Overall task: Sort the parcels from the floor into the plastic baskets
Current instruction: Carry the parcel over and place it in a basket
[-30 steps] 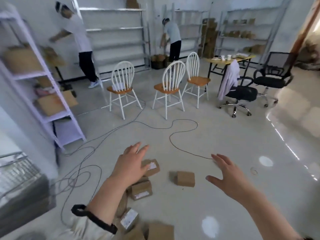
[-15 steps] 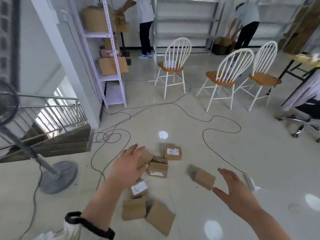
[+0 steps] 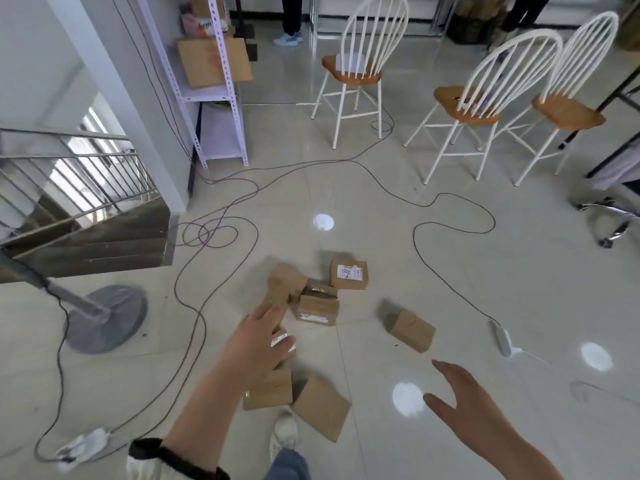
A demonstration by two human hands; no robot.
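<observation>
Both hands have sunk closer to the floor since a moment ago. The left hand [image 3: 258,344] is flat with its fingers spread, holding nothing, over a small brown cardboard parcel with a white label [image 3: 284,342]; contact cannot be told. The right hand [image 3: 464,393], also spread and empty, hangs above the glossy pale floor tiles [image 3: 519,271] at near right. More brown cardboard parcels [image 3: 317,306] cluster around the left hand, and one lone cardboard parcel [image 3: 410,329] lies further right. Black cables [image 3: 221,233] loop beyond, with a grey round fan base [image 3: 107,318] at left.
</observation>
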